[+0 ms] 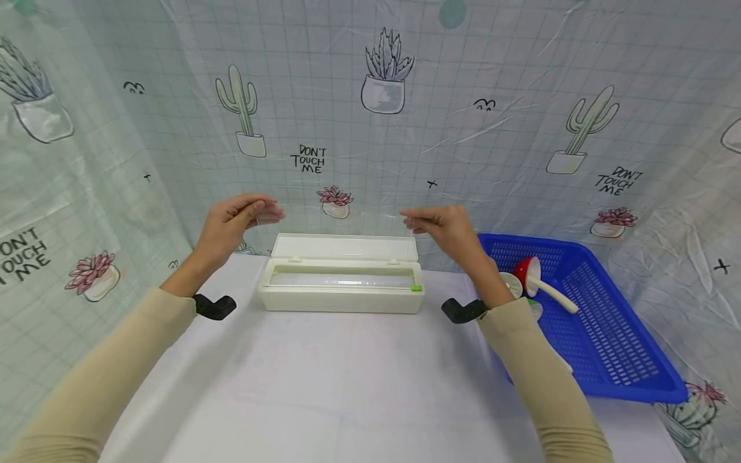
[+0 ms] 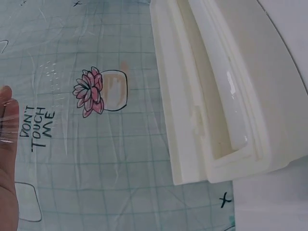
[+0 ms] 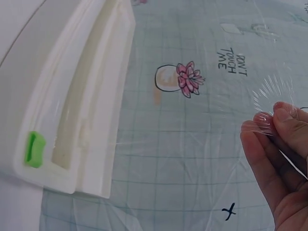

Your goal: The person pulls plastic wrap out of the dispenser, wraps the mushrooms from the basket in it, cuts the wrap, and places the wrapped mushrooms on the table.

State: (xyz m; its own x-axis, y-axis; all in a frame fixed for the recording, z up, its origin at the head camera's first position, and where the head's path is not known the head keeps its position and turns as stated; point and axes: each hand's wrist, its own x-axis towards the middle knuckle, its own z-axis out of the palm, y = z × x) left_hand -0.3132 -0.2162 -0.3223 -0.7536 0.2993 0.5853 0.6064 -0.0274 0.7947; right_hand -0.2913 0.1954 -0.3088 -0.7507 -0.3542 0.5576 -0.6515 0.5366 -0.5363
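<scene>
Clear cling film (image 3: 272, 94) stretches between both raised hands, near the lidded dispenser (image 1: 341, 301), which stands open by the far edge of the white table (image 1: 347, 386). The right wrist view best shows creases fanning from the right hand (image 1: 442, 228), its thumb and fingers pinching the film. The head view shows the left hand (image 1: 237, 218) pinching too; its wrist view catches only part of it. Only the head view includes the blue basket (image 1: 631, 347), at the table's right edge.
</scene>
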